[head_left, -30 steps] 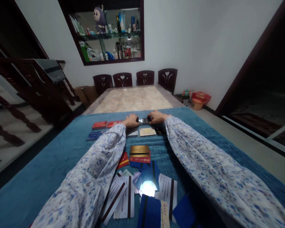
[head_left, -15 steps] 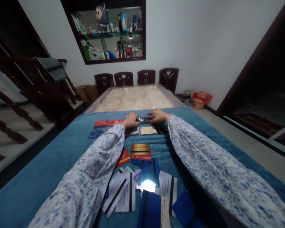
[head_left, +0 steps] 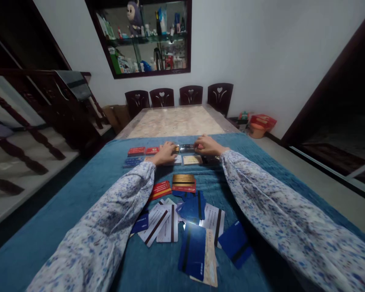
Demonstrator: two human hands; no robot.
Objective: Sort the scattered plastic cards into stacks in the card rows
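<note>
My left hand [head_left: 166, 153] reaches over the back row of cards, its bent fingers at a gold card [head_left: 177, 149] that they partly cover. Just right of it lies a dark stack of cards [head_left: 187, 148], with my right hand [head_left: 209, 145] closed at its right end. Red card stacks [head_left: 136, 151] continue this row to the left. In the row nearer me are blue cards [head_left: 133, 162], a cream card [head_left: 192, 159] and others partly hidden under my hands. Closer in, a gold card with a dark stripe [head_left: 183, 179] overlaps a red DCEP card [head_left: 184, 189].
Loose white cards [head_left: 168, 229], blue cards [head_left: 197, 251] and a red card [head_left: 160, 190] lie between my forearms, several overlapping. A blue cloth [head_left: 100, 190] covers the near table. Beyond it are the bare marbled tabletop [head_left: 176, 121] and several dark chairs [head_left: 191, 95].
My left hand has shifted from the dark stack's left end onto the gold card, uncovering it partly. My right hand stays at the dark stack's right end. The view has tilted slightly.
</note>
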